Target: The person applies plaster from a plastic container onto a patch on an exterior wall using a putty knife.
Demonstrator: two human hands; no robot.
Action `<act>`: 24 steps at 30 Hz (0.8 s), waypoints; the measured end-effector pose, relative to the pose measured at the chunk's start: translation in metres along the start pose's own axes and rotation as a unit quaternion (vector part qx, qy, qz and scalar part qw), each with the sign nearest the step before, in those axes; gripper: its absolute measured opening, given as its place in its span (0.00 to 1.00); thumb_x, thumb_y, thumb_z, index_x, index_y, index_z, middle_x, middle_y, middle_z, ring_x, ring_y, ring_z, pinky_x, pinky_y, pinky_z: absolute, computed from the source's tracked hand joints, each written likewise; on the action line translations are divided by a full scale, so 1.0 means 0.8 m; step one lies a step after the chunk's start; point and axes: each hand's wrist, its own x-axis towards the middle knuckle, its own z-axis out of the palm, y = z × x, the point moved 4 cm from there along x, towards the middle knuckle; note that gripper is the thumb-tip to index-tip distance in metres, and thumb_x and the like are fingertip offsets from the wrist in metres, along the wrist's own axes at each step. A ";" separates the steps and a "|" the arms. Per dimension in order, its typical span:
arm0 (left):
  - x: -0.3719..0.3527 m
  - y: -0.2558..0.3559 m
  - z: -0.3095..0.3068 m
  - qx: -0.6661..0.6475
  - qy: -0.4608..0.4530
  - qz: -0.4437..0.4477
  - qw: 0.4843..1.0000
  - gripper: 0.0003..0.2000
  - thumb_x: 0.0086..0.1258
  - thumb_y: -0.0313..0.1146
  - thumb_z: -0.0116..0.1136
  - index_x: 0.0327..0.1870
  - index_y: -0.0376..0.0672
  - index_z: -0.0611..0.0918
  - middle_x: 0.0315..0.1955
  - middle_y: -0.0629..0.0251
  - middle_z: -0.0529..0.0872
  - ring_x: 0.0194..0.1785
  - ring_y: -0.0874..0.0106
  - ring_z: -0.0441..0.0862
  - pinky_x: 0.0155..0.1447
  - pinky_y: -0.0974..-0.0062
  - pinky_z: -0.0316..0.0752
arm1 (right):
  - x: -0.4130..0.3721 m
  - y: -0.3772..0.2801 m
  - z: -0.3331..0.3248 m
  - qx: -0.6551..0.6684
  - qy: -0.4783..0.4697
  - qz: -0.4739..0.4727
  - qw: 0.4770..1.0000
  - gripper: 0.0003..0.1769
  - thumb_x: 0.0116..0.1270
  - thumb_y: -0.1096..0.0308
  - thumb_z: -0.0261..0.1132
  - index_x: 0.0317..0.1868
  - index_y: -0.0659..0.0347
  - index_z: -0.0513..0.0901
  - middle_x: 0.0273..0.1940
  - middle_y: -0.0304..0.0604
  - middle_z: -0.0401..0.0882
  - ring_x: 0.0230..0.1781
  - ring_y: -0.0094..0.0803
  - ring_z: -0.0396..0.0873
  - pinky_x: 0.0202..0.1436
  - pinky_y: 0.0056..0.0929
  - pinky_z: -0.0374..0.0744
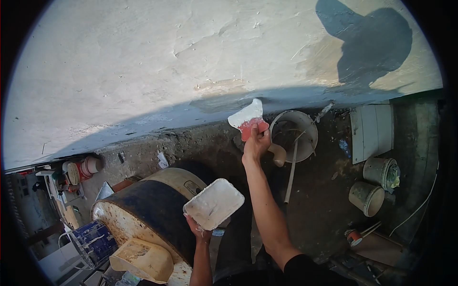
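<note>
Two hands busy: right hand closed round scraper, blade probably touching the wall at its lower edge; left hand grips putty tray below the wall. Spreading step, I judge; next stroke needs flat blade pressure.

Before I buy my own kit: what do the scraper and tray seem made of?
The scraper has a red grip, likely plastic by its solid colour; its blade is smeared white, so metal or plastic stays open. The tray looks like moulded plastic, with rounded corners, caked white.
</note>
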 end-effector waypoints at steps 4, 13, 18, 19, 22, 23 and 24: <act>-0.007 -0.006 -0.018 0.088 0.004 0.015 0.996 0.31 0.75 0.59 0.27 0.66 0.44 0.66 0.62 0.59 0.71 0.65 0.60 0.69 0.68 0.58 0.64 | -0.013 0.020 0.049 -0.088 0.007 -0.115 0.989 0.04 0.67 0.74 0.60 0.37 0.66 0.74 0.32 0.40 0.80 0.31 0.22 0.76 0.36 0.23 0.74; -0.023 -0.007 -0.016 0.016 0.039 -0.033 0.999 0.31 0.75 0.59 0.29 0.66 0.45 0.65 0.63 0.59 0.70 0.65 0.59 0.68 0.69 0.57 0.64 | -0.073 -0.060 0.141 -0.129 -0.110 -0.233 0.957 0.08 0.61 0.74 0.65 0.29 0.64 0.73 0.24 0.51 0.81 0.24 0.45 0.82 0.26 0.37 0.74; -0.027 -0.009 -0.025 0.016 0.053 -0.027 0.998 0.30 0.75 0.59 0.29 0.65 0.45 0.66 0.62 0.60 0.71 0.65 0.59 0.69 0.68 0.57 0.64 | -0.088 -0.076 0.126 -0.120 -0.096 -0.220 0.963 0.07 0.61 0.75 0.66 0.30 0.66 0.74 0.25 0.48 0.83 0.26 0.32 0.83 0.28 0.28 0.76; -0.027 -0.009 -0.025 0.020 0.050 -0.026 0.998 0.30 0.75 0.59 0.29 0.65 0.45 0.66 0.62 0.60 0.71 0.64 0.59 0.69 0.68 0.57 0.65 | -0.092 -0.082 0.112 -0.136 -0.070 -0.233 0.960 0.07 0.61 0.76 0.66 0.31 0.67 0.74 0.24 0.47 0.83 0.25 0.26 0.83 0.29 0.24 0.76; -0.027 -0.009 -0.026 0.034 0.042 -0.020 0.998 0.30 0.75 0.59 0.29 0.65 0.45 0.66 0.61 0.60 0.71 0.64 0.60 0.70 0.68 0.57 0.65 | -0.085 -0.036 0.052 -0.043 -0.079 -0.029 0.996 0.06 0.64 0.76 0.64 0.40 0.69 0.77 0.37 0.44 0.83 0.36 0.24 0.81 0.40 0.22 0.78; -0.027 -0.009 -0.026 0.041 0.039 -0.018 0.998 0.31 0.74 0.60 0.30 0.65 0.44 0.66 0.62 0.60 0.71 0.64 0.60 0.70 0.68 0.56 0.65 | -0.074 -0.006 0.034 0.022 -0.066 -0.023 0.997 0.07 0.65 0.78 0.63 0.43 0.69 0.76 0.40 0.45 0.82 0.39 0.25 0.81 0.42 0.23 0.79; -0.028 -0.009 -0.027 0.048 0.035 -0.017 0.998 0.32 0.74 0.61 0.31 0.65 0.44 0.66 0.62 0.60 0.70 0.64 0.60 0.69 0.68 0.56 0.64 | -0.060 0.028 0.016 0.033 -0.054 0.005 0.998 0.09 0.65 0.80 0.61 0.45 0.68 0.76 0.43 0.45 0.81 0.41 0.28 0.81 0.42 0.26 0.80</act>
